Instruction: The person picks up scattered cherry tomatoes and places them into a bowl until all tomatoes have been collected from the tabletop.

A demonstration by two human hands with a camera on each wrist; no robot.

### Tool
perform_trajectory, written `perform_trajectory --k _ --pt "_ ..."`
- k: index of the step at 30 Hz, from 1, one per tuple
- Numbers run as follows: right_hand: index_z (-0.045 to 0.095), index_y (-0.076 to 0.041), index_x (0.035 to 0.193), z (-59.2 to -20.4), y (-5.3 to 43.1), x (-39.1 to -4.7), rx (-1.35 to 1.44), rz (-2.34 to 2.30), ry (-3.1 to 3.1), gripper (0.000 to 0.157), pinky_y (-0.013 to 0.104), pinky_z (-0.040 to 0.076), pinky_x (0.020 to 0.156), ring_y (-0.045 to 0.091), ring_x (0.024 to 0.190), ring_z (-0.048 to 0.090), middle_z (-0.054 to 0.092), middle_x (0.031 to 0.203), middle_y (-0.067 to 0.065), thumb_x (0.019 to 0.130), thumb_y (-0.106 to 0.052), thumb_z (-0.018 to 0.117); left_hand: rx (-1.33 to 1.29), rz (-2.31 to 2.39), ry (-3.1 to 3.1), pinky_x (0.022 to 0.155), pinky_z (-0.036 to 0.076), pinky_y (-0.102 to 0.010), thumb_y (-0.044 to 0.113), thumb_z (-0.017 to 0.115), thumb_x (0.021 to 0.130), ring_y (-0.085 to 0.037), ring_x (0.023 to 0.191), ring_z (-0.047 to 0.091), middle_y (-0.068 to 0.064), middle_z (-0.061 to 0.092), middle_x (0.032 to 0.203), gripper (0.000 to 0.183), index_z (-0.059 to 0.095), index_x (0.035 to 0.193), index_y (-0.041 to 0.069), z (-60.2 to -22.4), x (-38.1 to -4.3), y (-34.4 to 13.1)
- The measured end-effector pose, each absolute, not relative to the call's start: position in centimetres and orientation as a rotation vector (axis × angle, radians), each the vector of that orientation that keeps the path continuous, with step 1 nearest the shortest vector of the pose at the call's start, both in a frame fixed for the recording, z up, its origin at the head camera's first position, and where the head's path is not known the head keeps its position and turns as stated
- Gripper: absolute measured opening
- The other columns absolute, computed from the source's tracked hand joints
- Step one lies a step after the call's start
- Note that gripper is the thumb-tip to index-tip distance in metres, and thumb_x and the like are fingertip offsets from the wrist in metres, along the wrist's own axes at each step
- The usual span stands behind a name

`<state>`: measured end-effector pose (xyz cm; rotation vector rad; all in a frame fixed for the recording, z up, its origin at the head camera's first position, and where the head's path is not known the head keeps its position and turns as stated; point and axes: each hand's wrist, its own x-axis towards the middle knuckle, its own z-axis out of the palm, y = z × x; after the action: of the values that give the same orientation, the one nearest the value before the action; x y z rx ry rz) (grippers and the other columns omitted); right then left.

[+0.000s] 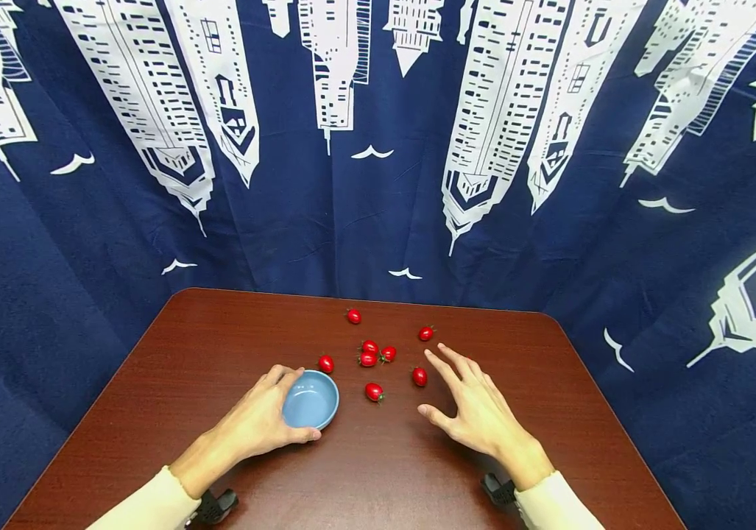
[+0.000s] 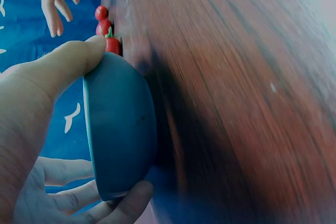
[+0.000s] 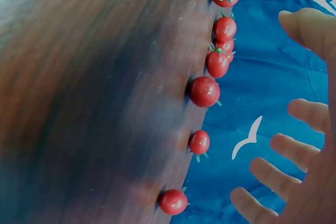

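Observation:
My left hand [image 1: 261, 416] grips a small blue bowl [image 1: 311, 401], with the thumb on its near side and the fingers around its far left side. In the left wrist view, the bowl's outer wall [image 2: 123, 124] shows between thumb and fingertips. Several small red tomatoes with green stems lie right of and beyond the bowl; one tomato [image 1: 326, 364] is close to its rim. My right hand [image 1: 480, 412] hovers with spread fingers and holds nothing. Nearest to it are a tomato [image 1: 419, 376] and another tomato [image 1: 426, 333]. The right wrist view shows a tomato [image 3: 205, 92] apart from its fingers.
A brown wooden table [image 1: 364, 471] with rounded far corners carries everything. Toward its middle, three tomatoes cluster [image 1: 368, 359], with one tomato [image 1: 374, 391] nearer me and another tomato [image 1: 354, 316] farther back. A dark blue curtain [image 1: 364, 221] with white building prints hangs behind the table.

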<state>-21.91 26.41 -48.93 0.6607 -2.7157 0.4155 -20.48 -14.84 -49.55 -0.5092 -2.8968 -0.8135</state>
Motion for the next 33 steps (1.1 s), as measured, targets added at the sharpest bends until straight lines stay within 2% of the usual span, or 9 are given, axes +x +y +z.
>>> perform_trajectory --k 6,11,19,28,33 --pt "0.052 -0.025 0.176 -48.5 25.3 -22.7 0.778 0.449 -2.702 0.094 0.065 0.059 0.119 0.039 0.154 0.062 0.049 0.183 0.008 0.096 -0.050 0.095 -0.569 -0.840 -2.900 0.109 0.064 -0.051 0.056 0.111 0.072 -0.027 0.132 0.071 -0.004 0.069 0.148 0.112 0.065 0.162 0.007 -49.8 -20.2 -13.6" --pt "0.054 -0.027 0.175 -48.4 24.6 -23.3 0.884 0.536 -2.717 0.092 0.060 0.062 0.118 0.035 0.157 0.060 0.052 0.180 0.004 0.094 -0.039 0.098 -0.663 -0.849 -2.884 0.108 0.065 -0.051 0.056 0.111 0.071 -0.027 0.133 0.071 -0.003 0.069 0.148 0.113 0.065 0.162 0.008 -49.9 -19.9 -12.3" --pt "0.060 -0.022 0.170 -48.1 23.3 -24.7 1.044 0.650 -2.782 0.081 0.058 0.056 0.127 0.033 0.159 0.059 0.058 0.175 0.007 0.097 -0.027 0.095 -0.787 -0.886 -2.872 0.108 0.066 -0.053 0.056 0.111 0.073 -0.028 0.136 0.070 -0.003 0.067 0.152 0.115 0.062 0.165 0.008 -50.0 -20.0 -10.4" --pt "0.066 -0.016 0.165 -48.0 21.3 -26.6 1.200 0.674 -2.827 0.071 0.053 0.058 0.125 0.028 0.152 0.067 0.063 0.168 0.008 0.099 -0.018 0.092 -0.810 -0.873 -2.859 0.108 0.066 -0.054 0.058 0.110 0.073 -0.030 0.137 0.070 -0.006 0.066 0.155 0.115 0.062 0.164 0.007 -49.9 -20.0 -10.2" --pt "0.070 -0.014 0.161 -48.5 20.3 -27.6 1.275 0.722 -2.852 0.064 0.043 0.067 0.112 0.026 0.135 0.075 0.068 0.160 0.006 0.100 -0.014 0.091 -0.805 -0.886 -2.883 0.110 0.066 -0.053 0.062 0.109 0.073 -0.030 0.136 0.072 -0.010 0.065 0.159 0.124 0.057 0.169 0.004 -49.7 -19.9 -10.4"
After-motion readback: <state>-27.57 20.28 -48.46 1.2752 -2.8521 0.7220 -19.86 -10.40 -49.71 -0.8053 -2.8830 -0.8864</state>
